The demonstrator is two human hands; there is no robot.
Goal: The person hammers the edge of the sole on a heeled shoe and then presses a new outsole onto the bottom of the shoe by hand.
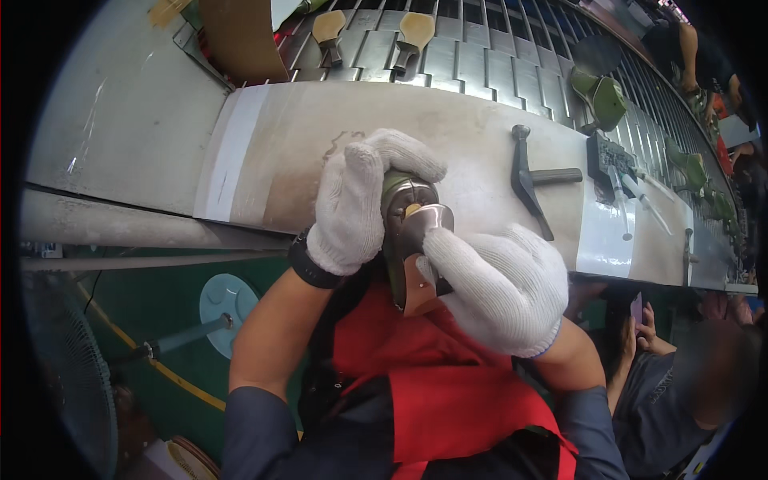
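Observation:
Held in front of my red apron is a dark green shoe, with a shiny brown curved piece and a tan sole-like part against it. My left hand, in a white knitted glove, is wrapped round the shoe's left and far side. The gloved right hand closes its thumb and fingers on the shiny piece and the tan part. How these parts join is hidden under my gloves. A hammer lies on the worktop to the right.
Beyond the worktop runs a slatted metal conveyor with two tan soles and several green shoes. A dark block and pale-handled tools lie at right. A fan and blue stool stand left; a person sits lower right.

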